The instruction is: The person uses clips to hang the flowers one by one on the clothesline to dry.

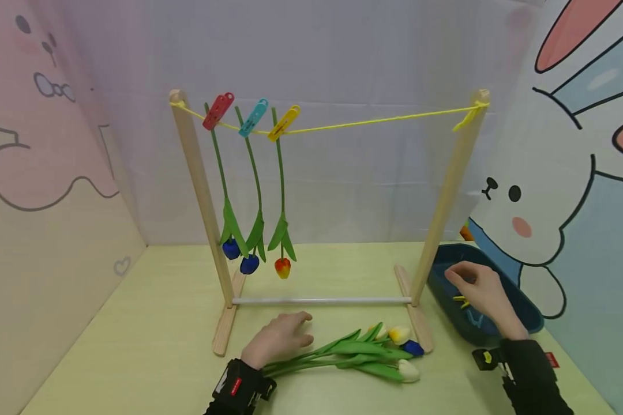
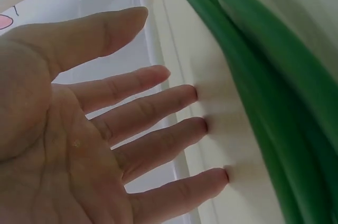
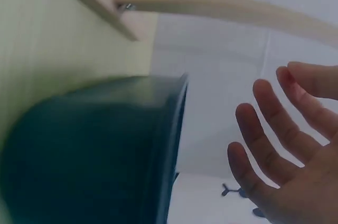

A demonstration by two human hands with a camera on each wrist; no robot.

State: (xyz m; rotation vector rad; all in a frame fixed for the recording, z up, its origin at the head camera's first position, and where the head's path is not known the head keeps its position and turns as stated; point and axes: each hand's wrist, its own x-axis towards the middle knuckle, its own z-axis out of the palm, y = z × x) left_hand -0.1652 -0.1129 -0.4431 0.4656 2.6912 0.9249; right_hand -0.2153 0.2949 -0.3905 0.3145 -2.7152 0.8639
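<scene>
In the head view my left hand [image 1: 279, 340] hovers over the table beside the stem ends of several loose tulips [image 1: 353, 351]; the left wrist view shows its fingers [image 2: 153, 108] spread, holding nothing, near green stems [image 2: 274, 76]. My right hand [image 1: 485, 294] is above the dark teal basin [image 1: 514, 294], where a yellow clothespin [image 1: 462, 300] and a blue one [image 1: 475, 318] lie. In the right wrist view its fingers [image 3: 269, 145] are loosely bent with nothing between them, beside the basin wall [image 3: 100, 150].
A wooden frame [image 1: 449, 196] carries a yellow string [image 1: 374, 121]. Red [image 1: 218, 111], light blue [image 1: 253, 118] and yellow [image 1: 284, 123] clothespins hold two blue tulips [image 1: 231, 249] and one red-yellow tulip [image 1: 282, 268], heads down, toward the left. A white bar [image 1: 322, 301] joins the feet.
</scene>
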